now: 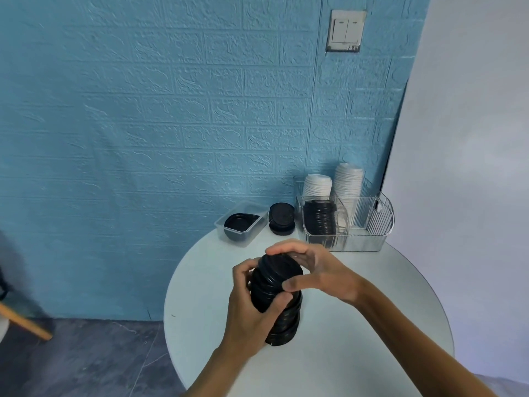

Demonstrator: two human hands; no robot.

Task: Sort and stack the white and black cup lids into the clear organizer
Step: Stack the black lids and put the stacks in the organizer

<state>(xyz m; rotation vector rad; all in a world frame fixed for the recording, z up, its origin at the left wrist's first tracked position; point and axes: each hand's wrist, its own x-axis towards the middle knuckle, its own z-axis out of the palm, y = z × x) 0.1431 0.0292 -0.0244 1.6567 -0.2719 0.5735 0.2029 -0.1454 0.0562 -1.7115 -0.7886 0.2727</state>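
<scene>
Both hands on the black stack (276,299), mid-table. It stands on the table (357,325), leaning a bit, top tipped away from the person.

Left hand (252,308) wraps the stack's middle from the left: fingers curled round the far-left side, thumb (279,300) pressed on the near side. Right hand (317,272) caps the top from the right: fingers arched over the far rim of the top lid, thumb (297,283) on the near edge. So both grips are closed on the same stack, left lower, right upper.

Beyond the grip and to its right, at the table's far edge: organizer (372,224), clear, ribbed walls, with dividers. Its front-left compartment holds a black lid stack (319,220). Behind that, two white stacks (333,184), the right one taller. Front-right compartment: can't tell the contents through the ribs.

Straight beyond the grip, just left of the organizer: a short black pile (282,219) loose on the table. Left of that, a clear tray (242,223) with black lids (239,224) in it, count unclear.

Wall behind is blue brick-pattern, with a switch (345,31) high up to the right. A wooden leg (25,320) shows on the floor, far left of the grip.
</scene>
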